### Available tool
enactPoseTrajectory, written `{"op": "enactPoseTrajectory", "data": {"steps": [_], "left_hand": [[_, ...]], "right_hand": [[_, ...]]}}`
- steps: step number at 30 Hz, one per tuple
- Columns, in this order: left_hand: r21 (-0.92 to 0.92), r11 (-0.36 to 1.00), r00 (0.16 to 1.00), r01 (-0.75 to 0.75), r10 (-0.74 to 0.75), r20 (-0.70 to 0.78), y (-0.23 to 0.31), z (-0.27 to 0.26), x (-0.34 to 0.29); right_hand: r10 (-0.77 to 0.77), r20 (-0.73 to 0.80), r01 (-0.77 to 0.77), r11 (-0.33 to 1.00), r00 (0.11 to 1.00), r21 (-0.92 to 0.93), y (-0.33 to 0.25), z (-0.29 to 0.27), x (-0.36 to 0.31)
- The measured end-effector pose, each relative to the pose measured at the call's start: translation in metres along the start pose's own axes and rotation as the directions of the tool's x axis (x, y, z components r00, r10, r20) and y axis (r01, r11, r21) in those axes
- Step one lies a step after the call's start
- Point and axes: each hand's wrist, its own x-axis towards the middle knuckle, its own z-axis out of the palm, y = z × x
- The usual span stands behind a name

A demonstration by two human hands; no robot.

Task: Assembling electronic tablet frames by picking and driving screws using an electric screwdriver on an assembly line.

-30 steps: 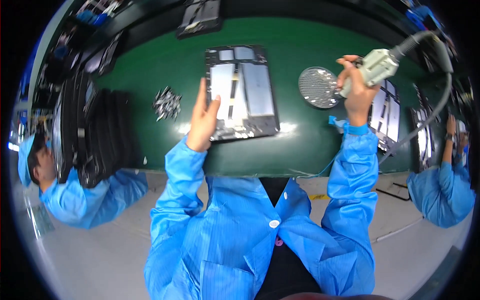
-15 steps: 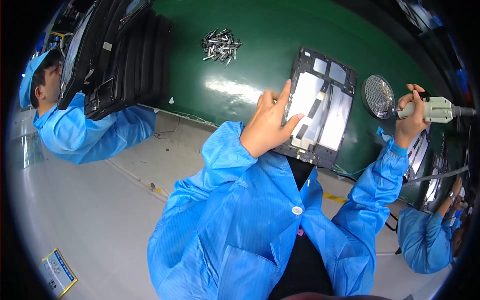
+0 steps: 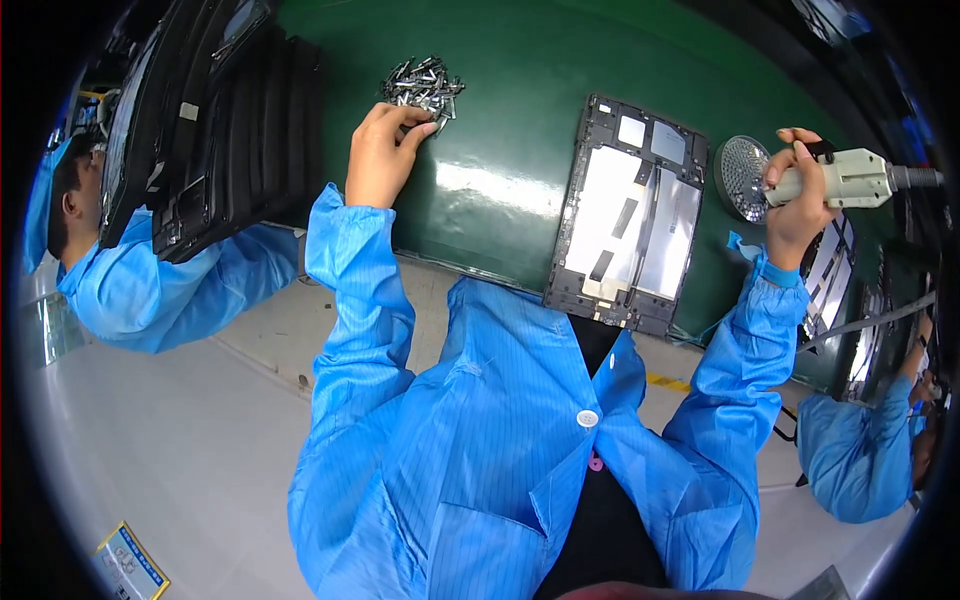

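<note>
At the near edge of a pile of small black and silver metal pieces (image 3: 428, 84), my left hand (image 3: 383, 150) has its thumb and fingertips pinched together. Whatever lies between them is too small to make out. My right hand (image 3: 802, 200) is wrapped round a pale electric screwdriver (image 3: 850, 180), which lies sideways with its cable end to the right. Its tip is not visible behind my fingers. Just left of it is a round dish with a dimpled face (image 3: 743, 178). Between my hands, an opened tablet body (image 3: 625, 220) lies flat at the table's near edge, untouched, its silver inside facing up.
Black tablet-like units (image 3: 235, 140) stand stacked at the left on the green table (image 3: 500, 120). Beyond the stack sits a co-worker in blue (image 3: 180, 285). Another blue sleeve (image 3: 850, 450) shows at the far right, near more opened tablet bodies (image 3: 830, 275).
My left hand has left the tablet body and moved left to the pile, its spread fingers now pinched. My right hand still grips the screwdriver. The view has shifted slightly.
</note>
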Motion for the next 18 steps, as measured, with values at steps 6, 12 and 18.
{"op": "enactPoseTrajectory", "data": {"steps": [6, 12, 18], "left_hand": [[-0.064, 0.992, 0.988, 0.106, -0.098, 0.118, -0.009, -0.013, -0.002], [0.022, 0.998, 0.991, -0.064, 0.066, -0.120, -0.007, -0.010, -0.015], [-0.413, 0.911, 0.976, -0.003, -0.087, -0.200, 0.046, 0.001, -0.006]], "right_hand": [[0.006, 0.042, -0.008, 0.999, 0.999, 0.053, -0.002, 0.022, -0.007], [0.018, 0.083, -0.024, 0.997, 0.996, 0.076, -0.005, 0.046, -0.007], [-0.013, 0.174, -0.014, 0.988, 0.985, 0.152, 0.005, 0.064, 0.001]]}}
